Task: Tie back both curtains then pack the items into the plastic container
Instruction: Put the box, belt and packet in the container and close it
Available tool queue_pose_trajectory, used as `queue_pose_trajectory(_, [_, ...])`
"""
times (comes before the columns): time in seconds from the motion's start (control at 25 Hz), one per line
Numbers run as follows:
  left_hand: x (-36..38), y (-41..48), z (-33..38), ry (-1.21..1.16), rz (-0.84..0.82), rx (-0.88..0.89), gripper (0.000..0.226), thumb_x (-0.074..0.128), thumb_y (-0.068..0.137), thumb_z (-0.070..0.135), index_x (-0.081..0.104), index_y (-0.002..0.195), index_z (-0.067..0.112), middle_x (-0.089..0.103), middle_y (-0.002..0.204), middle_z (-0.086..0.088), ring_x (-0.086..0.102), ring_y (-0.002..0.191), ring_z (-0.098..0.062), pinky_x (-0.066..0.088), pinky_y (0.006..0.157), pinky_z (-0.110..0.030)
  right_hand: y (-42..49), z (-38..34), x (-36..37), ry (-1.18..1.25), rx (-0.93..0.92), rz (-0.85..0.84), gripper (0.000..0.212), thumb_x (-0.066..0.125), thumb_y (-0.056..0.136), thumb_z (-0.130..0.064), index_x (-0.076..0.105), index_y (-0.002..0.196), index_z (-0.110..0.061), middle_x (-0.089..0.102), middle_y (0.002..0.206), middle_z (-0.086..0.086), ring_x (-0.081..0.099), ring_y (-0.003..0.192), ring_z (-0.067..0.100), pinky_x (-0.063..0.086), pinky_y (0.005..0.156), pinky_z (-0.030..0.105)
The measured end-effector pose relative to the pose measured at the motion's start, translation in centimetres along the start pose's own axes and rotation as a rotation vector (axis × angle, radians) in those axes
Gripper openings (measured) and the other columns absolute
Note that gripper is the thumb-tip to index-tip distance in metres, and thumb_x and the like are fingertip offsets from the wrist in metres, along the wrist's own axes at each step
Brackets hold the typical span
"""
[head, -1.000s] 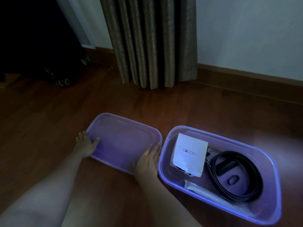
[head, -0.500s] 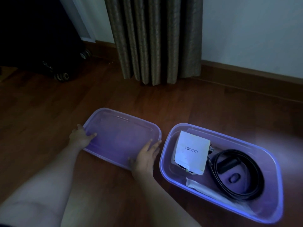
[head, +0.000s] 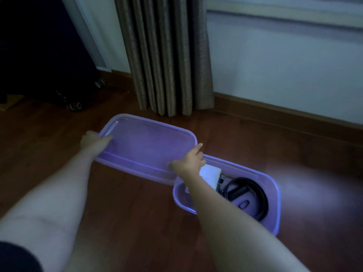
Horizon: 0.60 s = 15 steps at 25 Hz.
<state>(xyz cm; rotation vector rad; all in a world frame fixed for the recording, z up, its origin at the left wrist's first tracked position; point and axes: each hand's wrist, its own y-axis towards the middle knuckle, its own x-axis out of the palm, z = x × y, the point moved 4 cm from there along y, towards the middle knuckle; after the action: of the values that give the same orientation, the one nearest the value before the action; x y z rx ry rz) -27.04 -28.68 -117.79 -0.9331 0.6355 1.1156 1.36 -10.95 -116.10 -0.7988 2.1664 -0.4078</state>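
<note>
At the far left a dark suitcase (head: 49,65) stands on its wheels against the wall, in deep shadow. Nearer, over the reddish wooden floor (head: 127,203), the left hand (head: 94,140) grasps the left edge of the translucent purple lid (head: 145,146), a digit laid on its top face and the rest curled under the rim. The lid is held roughly level between both hands. Behind it, at the far side, a brown curtain (head: 167,55) hangs in gathered folds down to the floor. The right hand (head: 188,161) clutches the lid's near right corner, its index finger stretched along the right edge. That corner overlaps the left end of the plastic container (head: 275,193), which sits open on the floor to the right and nearer than the lid. Inside it, a white box (head: 211,173) leans at the left end, partly hidden by the right forearm, and a coiled black belt (head: 263,197) lies to its right with a small dark object (head: 244,204) inside the coil; what that object is cannot be told. A pale wall (head: 284,75) with a wooden baseboard (head: 284,110) runs across the far right.
</note>
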Motion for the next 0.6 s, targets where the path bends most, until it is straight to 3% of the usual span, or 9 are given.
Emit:
queue_pose_trajectory(0.16, [2.4,-8.1,6.3,-0.005,-0.131,0.11,0.036,0.066,0.081,0.026,0.06,0.111,0.008,0.061,0.116,-0.018,0.058,0.103,-0.034,0.045,0.08,-0.036,0.0,5.2,-8.7,-0.159,0.116,0.015,0.126,0.082,0.069,-0.035,-0.011,0.148,-0.003,0.007,0.153,0.022,0.012,0.142,0.041,0.02,0.113,0.043])
queue_pose_trajectory(0.28, [6.4,-12.9,8.5,0.067,-0.311,0.255,0.041,0.066,0.082,0.023,0.061,0.121,0.014,0.064,0.121,-0.013,0.06,0.108,-0.03,0.047,0.088,-0.034,-0.3,10.8,-13.4,-0.211,0.193,0.013,0.127,0.085,0.063,-0.038,-0.003,0.15,-0.006,0.009,0.153,0.021,0.016,0.142,0.038,0.026,0.112,0.041])
queue_pose_trajectory(0.44, [11.3,-17.5,8.6,0.121,-0.443,0.384,0.038,0.066,0.085,0.023,0.061,0.121,0.01,0.066,0.117,-0.013,0.064,0.104,-0.028,0.049,0.089,-0.034,-1.8,17.8,-15.9,-0.219,0.211,0.036,0.125,0.088,0.055,-0.042,0.01,0.147,-0.008,0.022,0.146,0.022,0.026,0.137,0.036,0.033,0.109,0.038])
queue_pose_trajectory(0.52, [12.9,-18.5,8.2,0.168,-0.457,0.418,0.032,0.064,0.086,0.021,0.062,0.116,0.008,0.067,0.114,-0.014,0.063,0.102,-0.029,0.049,0.086,-0.034,-2.8,19.6,-15.8,-0.193,0.215,0.035,0.129,0.085,0.05,-0.052,0.012,0.147,-0.009,0.023,0.144,0.021,0.024,0.136,0.037,0.031,0.108,0.04])
queue_pose_trajectory(0.6, [13.8,-19.2,7.9,0.198,-0.45,0.45,0.03,0.064,0.086,0.021,0.063,0.113,0.006,0.068,0.111,-0.014,0.063,0.1,-0.03,0.047,0.082,-0.033,-3.2,20.7,-15.7,-0.169,0.193,0.061,0.137,0.066,0.033,-0.073,0.019,0.145,-0.01,0.021,0.142,0.018,0.023,0.134,0.036,0.029,0.108,0.041])
